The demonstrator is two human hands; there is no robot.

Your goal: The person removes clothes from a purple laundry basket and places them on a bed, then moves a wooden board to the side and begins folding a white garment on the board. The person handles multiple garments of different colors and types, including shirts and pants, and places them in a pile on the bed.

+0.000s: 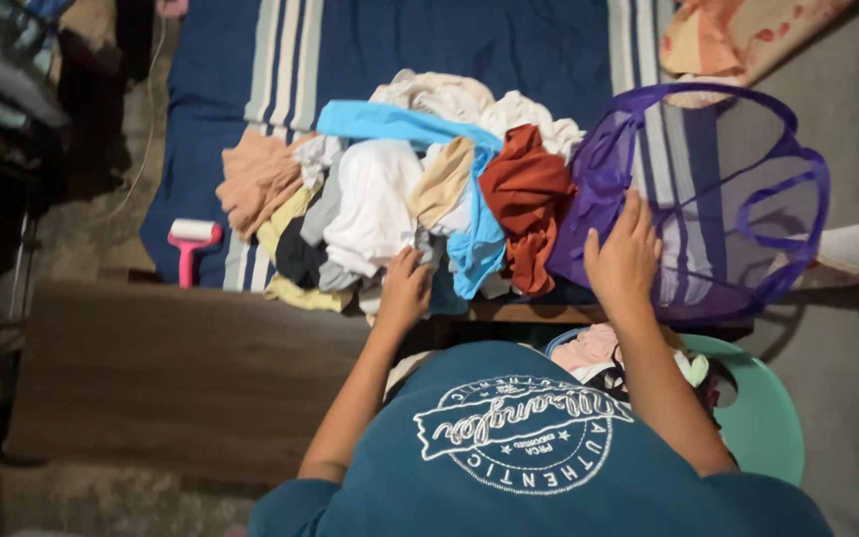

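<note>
At the far left I saw dark shelving or furniture in shadow, too dim to make out, and just right of it a pink lint roller [191, 244] lying on the near edge of the blue striped sheet [429, 40] that covered the bed. In front of the bed stood a brown wooden board [171, 368], bare where I could see it. Moving right, the heap of clothes [400, 189] sat on the sheet: peach and yellow pieces at its left side, white ones in the middle, a light blue garment [420, 134] draped across the top, and a rust-red garment [527, 199] at the right side, touching the purple mesh hamper [748, 199], which lay tipped on its side with its mouth toward the heap. My left hand [405, 291] was at the near edge of the heap, fingers curled into the cloth; whether they were pinching a piece I could not tell. My right hand [626, 254] lay spread and flat against the hamper's mesh wall, pressing rather than gripping. Near my lap, a green basin [763, 418] held a few more pieces. I judged the risks to be that the light hamper could slide or roll away under a flat palm, that pulling one piece from the tangled heap could drag others over the near edge, and that the lint roller sat close enough to that edge to be knocked down
</note>
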